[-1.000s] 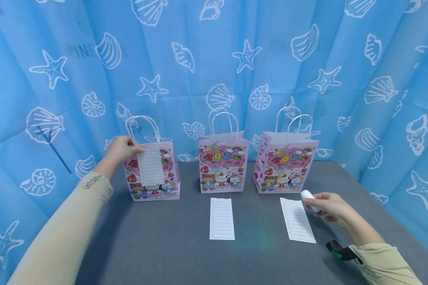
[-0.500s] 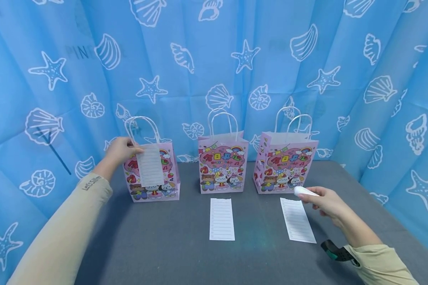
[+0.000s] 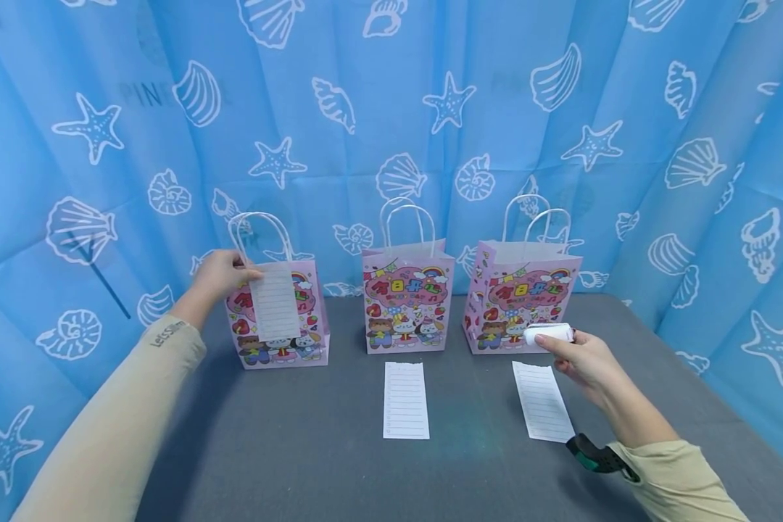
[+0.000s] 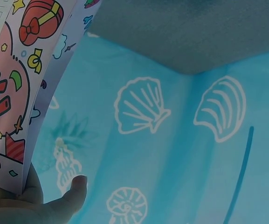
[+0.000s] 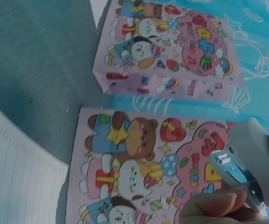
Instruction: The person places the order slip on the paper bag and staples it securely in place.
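Three pink cartoon-printed paper gift bags stand upright in a row. My left hand (image 3: pixel 220 281) pinches a lined paper slip (image 3: pixel 276 301) at its top corner, against the upper front of the left gift bag (image 3: pixel 313 312). In the left wrist view, fingers show at the bag's top edge (image 4: pixel 13 158). My right hand (image 3: pixel 583 362) grips a small white stapler (image 3: pixel 548 334) in front of the lower right gift bag (image 3: pixel 528 297). The right wrist view shows the stapler's metal base (image 5: pixel 230 168). Part of that bag's print is hidden behind the stapler.
The middle gift bag (image 3: pixel 407 301) has a second lined slip (image 3: pixel 406 402) flat before it. Another slip (image 3: pixel 541 402) lies before the right bag, near my right wrist. A blue seashell curtain (image 3: pixel 391 109) hangs behind the grey tabletop (image 3: pixel 300 449).
My right hand has moved left and slightly up, bringing the stapler from beside the right slip to before the right bag, now nearly level. My left hand has stayed put on slip and bag.
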`<action>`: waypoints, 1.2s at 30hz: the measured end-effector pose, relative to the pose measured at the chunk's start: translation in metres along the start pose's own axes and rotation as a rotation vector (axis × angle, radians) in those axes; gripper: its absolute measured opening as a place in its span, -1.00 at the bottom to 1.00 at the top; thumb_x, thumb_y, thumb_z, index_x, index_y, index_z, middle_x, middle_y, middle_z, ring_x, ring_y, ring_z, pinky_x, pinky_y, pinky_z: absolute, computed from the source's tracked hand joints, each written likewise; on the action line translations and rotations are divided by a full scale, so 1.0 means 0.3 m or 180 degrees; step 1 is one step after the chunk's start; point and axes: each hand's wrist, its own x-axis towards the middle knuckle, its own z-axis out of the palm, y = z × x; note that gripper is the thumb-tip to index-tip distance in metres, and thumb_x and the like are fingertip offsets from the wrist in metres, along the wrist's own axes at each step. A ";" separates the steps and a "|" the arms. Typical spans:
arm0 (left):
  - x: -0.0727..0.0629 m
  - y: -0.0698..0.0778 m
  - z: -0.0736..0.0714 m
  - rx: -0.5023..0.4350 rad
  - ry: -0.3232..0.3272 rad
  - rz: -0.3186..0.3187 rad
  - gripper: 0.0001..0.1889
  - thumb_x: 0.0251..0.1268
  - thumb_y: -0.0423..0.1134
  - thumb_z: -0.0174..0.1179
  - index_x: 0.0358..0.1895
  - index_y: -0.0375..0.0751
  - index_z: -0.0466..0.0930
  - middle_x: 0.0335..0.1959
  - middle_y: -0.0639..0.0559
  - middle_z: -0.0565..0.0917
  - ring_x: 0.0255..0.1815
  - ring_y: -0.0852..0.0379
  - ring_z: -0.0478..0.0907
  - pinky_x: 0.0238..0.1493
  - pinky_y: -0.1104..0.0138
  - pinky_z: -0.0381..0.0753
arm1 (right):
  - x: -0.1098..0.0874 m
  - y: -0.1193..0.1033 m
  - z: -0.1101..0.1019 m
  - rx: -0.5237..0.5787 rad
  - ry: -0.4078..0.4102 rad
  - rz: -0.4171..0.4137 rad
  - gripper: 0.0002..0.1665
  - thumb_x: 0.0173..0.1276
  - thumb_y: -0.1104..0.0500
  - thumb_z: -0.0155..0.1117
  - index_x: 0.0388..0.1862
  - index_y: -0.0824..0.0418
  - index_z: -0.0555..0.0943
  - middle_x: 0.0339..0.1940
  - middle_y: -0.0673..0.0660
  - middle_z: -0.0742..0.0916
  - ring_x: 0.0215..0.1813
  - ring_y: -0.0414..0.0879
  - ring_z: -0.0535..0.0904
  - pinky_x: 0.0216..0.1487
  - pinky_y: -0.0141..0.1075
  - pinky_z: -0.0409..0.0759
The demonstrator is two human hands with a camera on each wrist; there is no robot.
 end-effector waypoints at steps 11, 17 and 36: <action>-0.003 0.005 -0.005 -0.0018 0.0023 0.0037 -0.68 0.38 -0.14 0.21 -0.29 -0.38 0.42 -0.38 -0.17 0.46 -0.34 -0.03 0.36 -0.34 0.20 0.38 | -0.002 -0.026 0.069 0.1184 -0.0778 -0.0796 -0.61 0.55 0.22 -0.02 0.24 0.28 0.19 -0.12 -0.05 0.68 -0.05 -0.22 0.66 -0.01 -0.32 0.58; -0.003 -0.003 -0.003 -0.0008 0.0012 0.0054 -0.70 0.39 -0.16 0.21 -0.31 -0.36 0.41 -0.42 -0.15 0.45 -0.38 -0.01 0.36 -0.37 0.21 0.38 | -0.004 -0.050 0.119 0.1319 -0.0651 -0.0748 -0.59 0.52 0.23 0.03 0.22 0.26 0.16 -0.10 -0.04 0.59 -0.08 -0.24 0.60 0.02 -0.35 0.53; -0.006 0.000 0.001 -0.0025 0.0036 0.0023 -0.70 0.38 -0.15 0.22 -0.31 -0.36 0.41 -0.43 -0.14 0.45 -0.40 0.01 0.35 -0.37 0.21 0.38 | -0.006 -0.129 0.257 0.1515 -0.0617 -0.0790 -0.52 0.55 0.03 -0.01 0.20 0.35 0.21 -0.19 0.01 0.61 -0.12 -0.21 0.63 -0.02 -0.38 0.57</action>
